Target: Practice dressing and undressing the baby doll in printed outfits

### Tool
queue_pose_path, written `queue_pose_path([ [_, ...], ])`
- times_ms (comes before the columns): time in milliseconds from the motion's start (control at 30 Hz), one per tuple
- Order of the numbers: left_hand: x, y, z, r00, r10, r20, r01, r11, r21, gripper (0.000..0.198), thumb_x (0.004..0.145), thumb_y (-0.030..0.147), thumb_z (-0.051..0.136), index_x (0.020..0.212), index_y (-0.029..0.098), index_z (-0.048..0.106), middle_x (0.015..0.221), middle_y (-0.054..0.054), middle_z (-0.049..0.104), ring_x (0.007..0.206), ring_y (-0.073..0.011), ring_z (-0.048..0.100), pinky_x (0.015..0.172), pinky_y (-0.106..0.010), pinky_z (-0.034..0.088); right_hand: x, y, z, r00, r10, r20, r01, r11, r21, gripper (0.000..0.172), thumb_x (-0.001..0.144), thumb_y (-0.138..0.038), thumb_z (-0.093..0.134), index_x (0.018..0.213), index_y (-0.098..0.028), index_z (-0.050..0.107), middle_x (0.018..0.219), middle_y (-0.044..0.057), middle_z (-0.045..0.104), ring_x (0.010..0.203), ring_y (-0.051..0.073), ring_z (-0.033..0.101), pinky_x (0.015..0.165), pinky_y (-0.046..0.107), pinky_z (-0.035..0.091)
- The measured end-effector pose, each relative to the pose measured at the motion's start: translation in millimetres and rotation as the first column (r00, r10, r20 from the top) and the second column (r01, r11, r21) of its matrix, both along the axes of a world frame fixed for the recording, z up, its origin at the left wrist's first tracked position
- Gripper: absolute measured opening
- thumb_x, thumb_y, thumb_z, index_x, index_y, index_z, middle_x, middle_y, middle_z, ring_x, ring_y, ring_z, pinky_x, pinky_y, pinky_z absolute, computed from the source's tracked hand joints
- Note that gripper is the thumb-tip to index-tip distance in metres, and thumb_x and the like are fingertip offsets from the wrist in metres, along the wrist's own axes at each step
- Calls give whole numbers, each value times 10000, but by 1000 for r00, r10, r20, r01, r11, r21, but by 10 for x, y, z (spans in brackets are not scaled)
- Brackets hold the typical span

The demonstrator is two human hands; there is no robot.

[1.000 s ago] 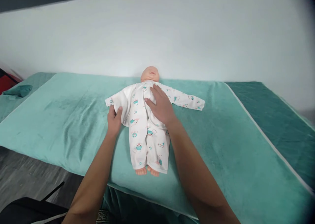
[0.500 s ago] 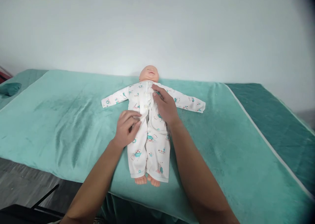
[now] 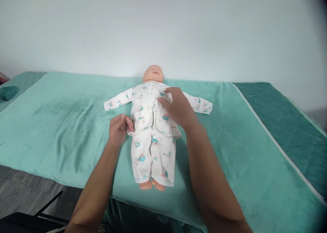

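Doll (image 3: 152, 151) lies face-up on teal blanket (image 3: 63, 117), between the hands. Left hand (image 3: 118, 129) pinches the shirt (image 3: 143, 110) hem at the doll's side. Right hand (image 3: 178, 107) rests on the chest, grip unclear.

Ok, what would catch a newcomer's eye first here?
A baby doll in a white printed suit lies face up mid-frame on a teal blanket. The left hand pinches the hem of the suit's top at the doll's side; the right hand rests on its chest.
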State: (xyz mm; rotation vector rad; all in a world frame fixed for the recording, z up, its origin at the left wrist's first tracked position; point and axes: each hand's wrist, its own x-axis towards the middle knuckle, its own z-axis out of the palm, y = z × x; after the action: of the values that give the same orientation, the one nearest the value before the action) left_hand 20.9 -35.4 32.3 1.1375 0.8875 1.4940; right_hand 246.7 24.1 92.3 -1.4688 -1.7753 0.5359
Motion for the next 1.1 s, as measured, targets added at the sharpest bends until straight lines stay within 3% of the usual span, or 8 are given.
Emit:
queue_pose_path([
  [67,-33,31,26,998,-42,44,44,998,-34,419,915,443,591,619,161,679,458,-53,587,425,-134,510,432,-266,300,134,-151,181,980,-4,201,26,994,-105,254,897,-459,593,979,-223,635,1148,100,705,1030,277,654,863,430,493],
  [267,-110,21,23,971,-196,137,206,977,-59,290,891,423,643,762,167,689,548,-32,660,389,-142,561,395,-255,386,279,-514,484,770,384,509,-76,848,-525,292,771,-478,753,802,-232,598,811,12,695,719,200,613,615,324,351],
  [567,-84,46,18,985,-160,66,158,987,30,215,847,364,717,834,156,770,792,-98,735,669,-182,685,430,-231,409,-48,-610,506,572,447,688,-87,867,-490,191,904,-373,666,842,-193,662,895,80,723,795,237,653,609,327,286],
  [700,-81,72,3,989,-84,122,83,996,19,218,865,361,670,826,166,760,733,-61,686,590,-151,627,470,-251,422,-25,-637,519,563,449,693,-126,876,-465,265,981,-247,464,829,-196,675,781,73,680,705,203,605,590,328,256],
  [833,-79,104,4,986,-1,164,3,1000,-15,203,849,349,664,793,169,738,649,-20,611,510,-118,538,497,-260,423,33,-725,568,584,446,678,-156,881,-446,252,953,-243,484,753,-206,634,684,41,614,605,162,498,573,325,232],
  [967,-63,102,7,996,-6,91,8,1000,-21,212,865,338,649,796,159,738,658,-31,617,544,-123,545,530,-260,430,44,-776,621,612,555,563,-344,828,-442,346,962,-288,515,628,-198,537,634,0,593,606,134,452,593,320,239],
  [1033,-56,101,1,998,6,64,-5,1000,-12,211,870,328,643,796,155,738,664,-35,623,557,-124,550,538,-260,431,37,-754,647,647,578,498,-421,815,-398,392,993,-342,507,629,-198,536,642,-6,606,636,134,478,616,313,267],
  [1100,-50,112,-15,997,50,56,-49,999,-20,207,872,325,643,794,156,734,653,-30,618,556,-122,548,541,-259,431,23,-691,645,733,512,447,-415,858,-303,342,999,-347,512,695,-209,584,700,-2,639,682,146,528,652,307,311],
])
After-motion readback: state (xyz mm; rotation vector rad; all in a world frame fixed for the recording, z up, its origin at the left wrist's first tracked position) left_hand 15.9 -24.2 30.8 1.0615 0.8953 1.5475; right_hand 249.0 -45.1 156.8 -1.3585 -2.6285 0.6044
